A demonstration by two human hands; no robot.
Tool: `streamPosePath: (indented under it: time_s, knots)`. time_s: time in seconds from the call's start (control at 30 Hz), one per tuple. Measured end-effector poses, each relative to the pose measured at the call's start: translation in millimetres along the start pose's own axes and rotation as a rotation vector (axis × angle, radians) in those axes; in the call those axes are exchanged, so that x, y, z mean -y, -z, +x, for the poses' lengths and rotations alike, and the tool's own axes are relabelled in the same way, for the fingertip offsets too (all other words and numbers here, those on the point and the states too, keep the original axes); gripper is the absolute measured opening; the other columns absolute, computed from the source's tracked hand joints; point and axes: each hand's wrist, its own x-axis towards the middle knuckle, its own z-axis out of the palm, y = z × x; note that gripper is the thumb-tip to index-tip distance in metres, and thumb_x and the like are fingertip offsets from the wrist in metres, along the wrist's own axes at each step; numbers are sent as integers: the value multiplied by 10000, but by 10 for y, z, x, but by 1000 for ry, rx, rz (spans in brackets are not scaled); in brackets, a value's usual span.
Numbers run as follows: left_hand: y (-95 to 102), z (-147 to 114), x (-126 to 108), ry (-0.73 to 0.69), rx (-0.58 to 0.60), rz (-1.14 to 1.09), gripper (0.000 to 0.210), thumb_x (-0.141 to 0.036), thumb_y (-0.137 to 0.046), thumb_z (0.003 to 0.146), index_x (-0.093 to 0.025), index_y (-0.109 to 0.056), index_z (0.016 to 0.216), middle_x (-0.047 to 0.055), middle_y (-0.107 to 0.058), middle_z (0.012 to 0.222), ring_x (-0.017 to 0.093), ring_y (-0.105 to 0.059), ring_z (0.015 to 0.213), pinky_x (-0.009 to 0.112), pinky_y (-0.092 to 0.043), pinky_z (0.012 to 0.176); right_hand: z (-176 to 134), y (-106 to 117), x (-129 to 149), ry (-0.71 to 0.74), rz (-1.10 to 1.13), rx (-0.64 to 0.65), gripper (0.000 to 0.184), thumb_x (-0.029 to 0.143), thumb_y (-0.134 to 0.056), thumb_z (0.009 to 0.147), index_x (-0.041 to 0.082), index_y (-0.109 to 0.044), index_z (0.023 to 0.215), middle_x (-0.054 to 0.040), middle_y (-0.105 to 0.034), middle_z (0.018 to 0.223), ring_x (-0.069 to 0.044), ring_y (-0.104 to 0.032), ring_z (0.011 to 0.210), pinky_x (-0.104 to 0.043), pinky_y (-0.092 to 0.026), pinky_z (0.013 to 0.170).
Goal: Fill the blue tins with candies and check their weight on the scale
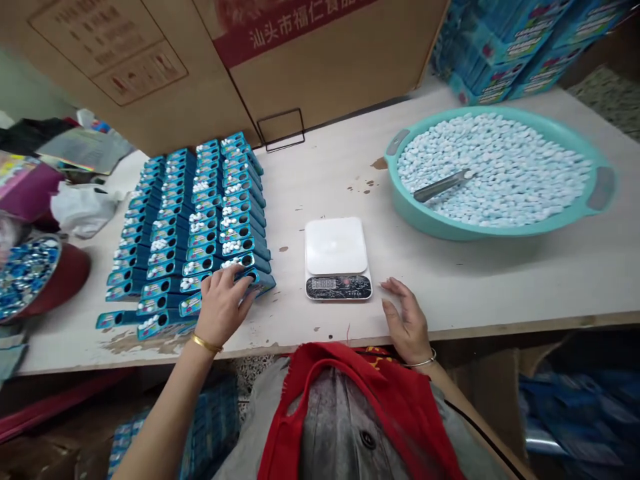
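Note:
My left hand [223,303] is at the front end of the right-hand row of blue boxes, its thumb and fingers closed on a small blue candy box [265,281]. That box has a round opening on top, partly covered by my fingers. Beside it, long rows of similar boxes [193,220] stand packed together, many with white candies on top. My right hand [407,320] lies near the table's front edge with fingers loosely curved and nothing in them. Just left of it is a white kitchen scale [336,247] with a bare platform.
A turquoise basin [465,230] full of pale candies holds a metal scoop [443,185] at the right. Large cardboard boxes [325,87] stand along the back. Stacked blue packs [520,60] sit back right. A red bowl [70,270] of shiny wrapped pieces is far left.

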Motion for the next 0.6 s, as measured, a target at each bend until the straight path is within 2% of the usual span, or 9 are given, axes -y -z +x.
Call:
streamPosePath:
  time_s: [0.17, 0.27, 0.43, 0.6]
  knots:
    - [-61, 74, -11, -17, 15, 24, 198, -360, -547, 910, -226, -682, 851, 102, -591, 1254, 297, -485, 1107, 428, -357, 850, 16, -2, -2, -13, 3, 29, 447, 318, -518, 944, 217, -451, 1374, -129, -609, 1251, -251, -569, 1192, -520, -426, 1062]
    - [-16, 74, -11, -47, 28, 13, 197, -316, -533, 917, -218, -658, 800, 92, -593, 1267, 301, -482, 1140, 442, -357, 867, 39, 7, 20, -16, -3, 36, 449, 307, -528, 938, 217, -456, 1372, -126, -612, 1243, -252, -570, 1185, -517, -428, 1059]
    - [298, 146, 45, -100, 16, -57, 233, -319, -478, 946, -213, -605, 782, 82, -612, 1239, 286, -539, 1112, 446, -384, 885, 48, 4, 10, -8, -1, 44, 455, 289, -533, 934, 215, -452, 1375, -126, -612, 1240, -249, -571, 1177, -504, -435, 1053]
    - [651, 506, 54, -202, 23, -244, 282, -352, -420, 966, -186, -593, 818, 99, -593, 1199, 237, -591, 1039, 376, -461, 845, 67, 6, 82, 7, -26, 39, 435, 277, -523, 938, 209, -462, 1364, -132, -622, 1223, -248, -591, 1152, -487, -483, 1003]
